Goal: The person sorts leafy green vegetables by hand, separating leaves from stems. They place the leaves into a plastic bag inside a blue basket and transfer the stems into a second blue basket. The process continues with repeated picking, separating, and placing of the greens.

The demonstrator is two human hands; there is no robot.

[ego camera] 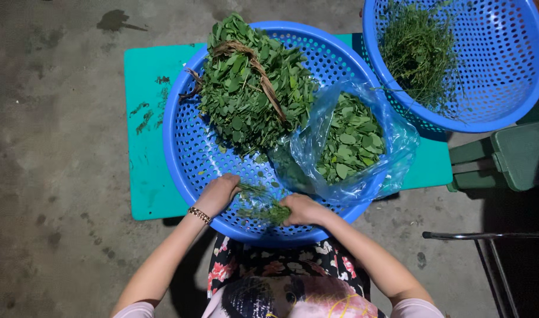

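Bare concrete floor (57, 147), stained, with a teal mat (146, 147) laid flat on it. On the mat sits a large blue perforated basket (187, 153). Inside it: a tied bundle of leafy branches (246, 100) toward the far side, and a clear plastic bag (393, 147) holding loose picked leaves (349, 138), leaning on the right rim. Left hand (217, 194) and right hand (302, 209) both work at the near rim of the basket, each with fingers closed on a thin leafy sprig (260, 203) stretched between them; exact pinch points are probably hidden under the knuckles. Left wrist carries a bead bracelet (199, 215). Step in hand, as judged: stripping leaves off the sprig. Next move would call for a steady hold on the stem end and a clean pull along it. A second blue basket (517, 88), upper right, holds bare fine stems (420, 50). Green plastic stool (517, 156) beside it.
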